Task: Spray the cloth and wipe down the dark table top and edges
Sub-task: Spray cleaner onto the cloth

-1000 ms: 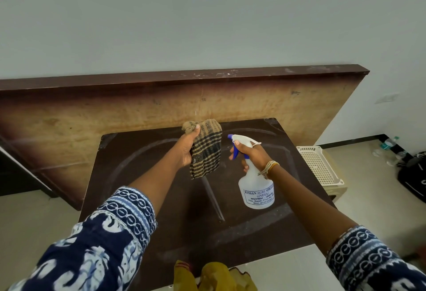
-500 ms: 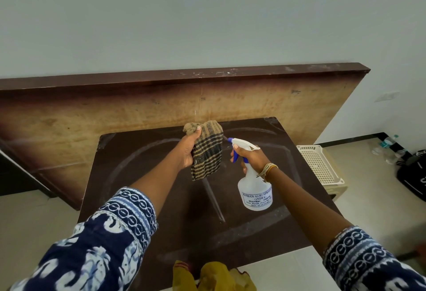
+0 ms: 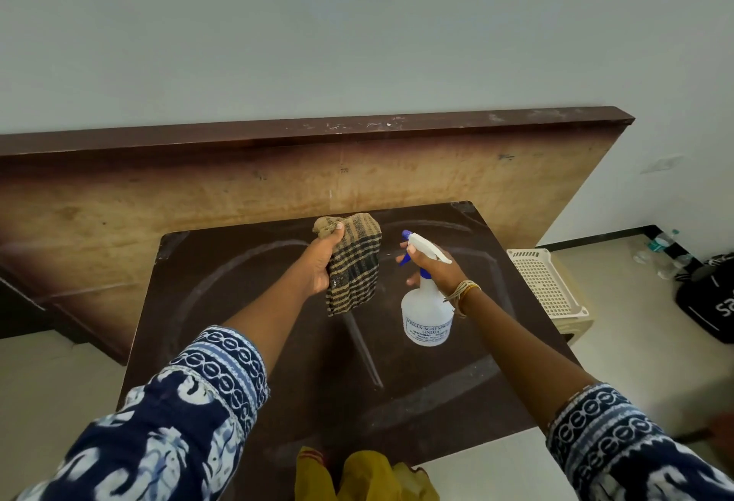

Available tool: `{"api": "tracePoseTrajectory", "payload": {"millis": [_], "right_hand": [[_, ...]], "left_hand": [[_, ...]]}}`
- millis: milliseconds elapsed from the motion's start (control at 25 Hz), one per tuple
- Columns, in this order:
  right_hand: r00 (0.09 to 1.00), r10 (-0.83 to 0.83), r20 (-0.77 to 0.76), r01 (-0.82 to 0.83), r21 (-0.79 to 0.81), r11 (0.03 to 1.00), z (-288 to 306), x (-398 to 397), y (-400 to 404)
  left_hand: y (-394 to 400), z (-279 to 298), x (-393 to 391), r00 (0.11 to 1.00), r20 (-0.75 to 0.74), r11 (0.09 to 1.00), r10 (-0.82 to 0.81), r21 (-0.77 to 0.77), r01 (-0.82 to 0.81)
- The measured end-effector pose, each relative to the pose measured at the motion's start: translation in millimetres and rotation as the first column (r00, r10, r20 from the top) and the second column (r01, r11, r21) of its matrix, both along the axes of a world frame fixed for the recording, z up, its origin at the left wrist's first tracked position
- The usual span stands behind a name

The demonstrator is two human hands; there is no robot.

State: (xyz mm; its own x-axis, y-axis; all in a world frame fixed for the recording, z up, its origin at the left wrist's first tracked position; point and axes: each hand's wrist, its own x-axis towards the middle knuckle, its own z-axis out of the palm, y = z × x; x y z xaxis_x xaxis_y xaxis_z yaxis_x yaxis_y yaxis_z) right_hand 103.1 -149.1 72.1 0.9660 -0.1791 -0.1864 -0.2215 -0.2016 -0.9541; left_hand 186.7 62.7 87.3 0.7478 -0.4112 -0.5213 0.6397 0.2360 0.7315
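My left hand (image 3: 322,262) grips a brown and black checked cloth (image 3: 354,266) by its top and holds it hanging above the dark table top (image 3: 254,322). My right hand (image 3: 435,268) holds a white spray bottle (image 3: 427,316) with a blue trigger by the neck, a finger on the trigger. The nozzle points left at the cloth, a short gap away. Pale curved smear marks show on the table surface.
A large wooden board (image 3: 198,198) with a dark top edge leans against the wall behind the table. A cream perforated plastic crate (image 3: 546,286) sits on the floor to the right, with a black bag (image 3: 711,298) and plastic bottles (image 3: 659,248) beyond.
The spray bottle drew close to the cloth half a second ago and has now moved slightly back to the right. The cloth stays held in place.
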Motion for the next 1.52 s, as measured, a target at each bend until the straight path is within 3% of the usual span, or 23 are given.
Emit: {"api": "tracePoseTrajectory", "payload": {"millis": [360, 560, 680, 920, 1080, 1200, 1280, 1360, 1400, 1520], "right_hand": [[0.917, -0.387, -0.097, 0.397, 0.123, 0.91, -44, 39, -19], [0.902, -0.402, -0.156, 0.423, 0.142, 0.895, -58, 43, -38], [0.926, -0.333, -0.178, 0.356, 0.116, 0.927, -60, 41, -48], [0.899, -0.378, -0.223, 0.384, -0.017, 0.923, -61, 16, -57], [0.935, -0.305, -0.181, 0.267, -0.208, 0.941, -37, 7, -51], [0.974, -0.22, -0.045, 0.155, -0.578, 0.801, -10, 0, -31], [0.98, -0.163, 0.116, 0.199, -0.654, 0.73, 4, -5, -13], [0.967, -0.182, 0.179, 0.248, -0.485, 0.839, 14, -11, 11], [0.97, -0.21, 0.126, 0.241, -0.346, 0.907, 17, -13, 24], [0.971, -0.112, -0.212, 0.109, -0.024, 0.994, 15, -23, 46]], "left_hand": [[-6, -34, 15, 0.998, -0.064, 0.996, 0.002, 0.092, 0.004], [-4, -46, 24, 0.997, -0.076, 0.992, -0.006, 0.123, 0.015], [-8, -51, 24, 0.997, -0.081, 0.993, -0.019, 0.118, 0.029], [-19, -49, 10, 0.993, -0.082, 0.986, -0.084, 0.135, 0.095], [-21, -37, -3, 0.992, -0.057, 0.982, -0.116, 0.142, 0.123], [-19, -26, -13, 0.99, -0.058, 0.983, -0.127, 0.128, 0.133], [-18, -21, -21, 0.988, -0.048, 0.981, -0.149, 0.117, 0.153], [-14, -17, -31, 0.984, -0.032, 0.978, -0.176, 0.107, 0.179], [-11, -14, -36, 0.984, -0.027, 0.979, -0.176, 0.097, 0.178], [2, -12, -53, 0.986, -0.037, 0.982, -0.16, 0.096, 0.163]]}}
